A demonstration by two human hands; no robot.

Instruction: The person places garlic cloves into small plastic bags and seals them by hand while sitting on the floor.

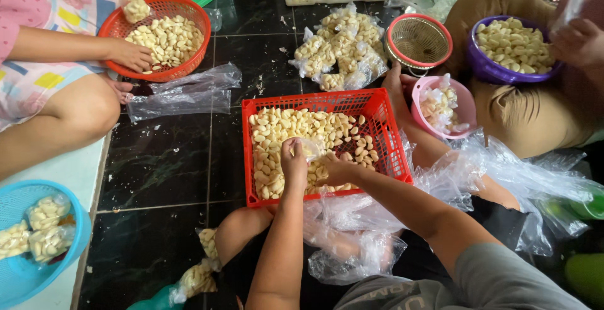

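Your two forearms reach out from the bottom of the view, and both hands meet over the near half of the red crate (385, 135). Your left hand (293, 162) is closed, fingers together, pinching the mouth of a small clear bag (311, 148) held just above the peeled garlic cloves (296, 127). Your right hand (338, 170) is curled beside it, low among the cloves; its fingers are bent, but whether that grip is clamped on cloves or only cupped you cannot tell from here.

To do this well, keep the bag's mouth wide with your left fingers and hold it directly over the crate, so anything that slips falls back into the heap rather than onto the dark tiled floor (163, 165). Bring the right hand close to the opening before releasing.

Loose plastic bags (352, 253) lie crumpled across your lap, and a filled bag (207, 242) rests by your knee. Beyond the crate sits a pile of filled bags (343, 45). To the right another person's hand touches a pink bowl (462, 105), near an empty round strainer (418, 40) and a purple bowl (487, 67) of cloves. At upper left another person holds a round red basket (189, 14) of cloves, and a blue basket (16, 285) holds filled bags at lower left.
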